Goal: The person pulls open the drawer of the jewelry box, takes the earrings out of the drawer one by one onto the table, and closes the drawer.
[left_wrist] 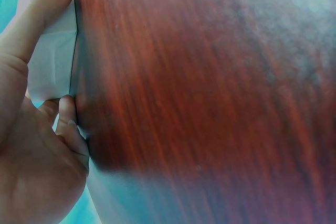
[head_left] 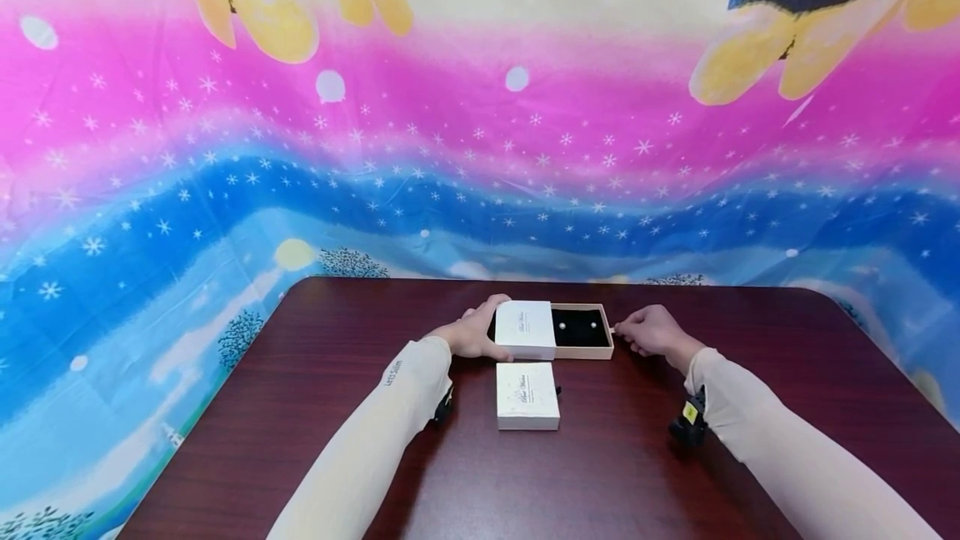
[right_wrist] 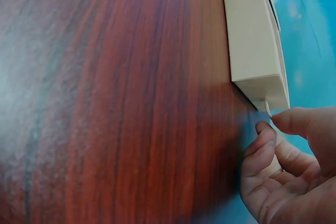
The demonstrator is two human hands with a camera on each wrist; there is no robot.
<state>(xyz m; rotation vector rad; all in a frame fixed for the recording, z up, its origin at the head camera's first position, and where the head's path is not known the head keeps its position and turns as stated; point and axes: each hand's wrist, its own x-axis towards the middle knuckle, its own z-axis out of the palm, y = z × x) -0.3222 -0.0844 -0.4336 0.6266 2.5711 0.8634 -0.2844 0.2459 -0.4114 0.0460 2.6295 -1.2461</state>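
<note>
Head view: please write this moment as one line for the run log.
left hand: holds white box cover | right hand: pinches pull tab | drawer: partly out | second box: closed

You have: box cover (head_left: 524,327), smooth matt card; drawer (right_wrist: 254,35), plain matt card; insert (head_left: 579,332), dull, light-absorbing (foam or cloth, you cannot tell); two beads (head_left: 562,326), glossy, pearl-like; second box (head_left: 527,390), paper-faced card; your tabletop (head_left: 615,457), wood-grained, glossy; backdrop (head_left: 450,140), cloth, lightly creased; your sleeves (head_left: 375,432), soft matt cloth.
</note>
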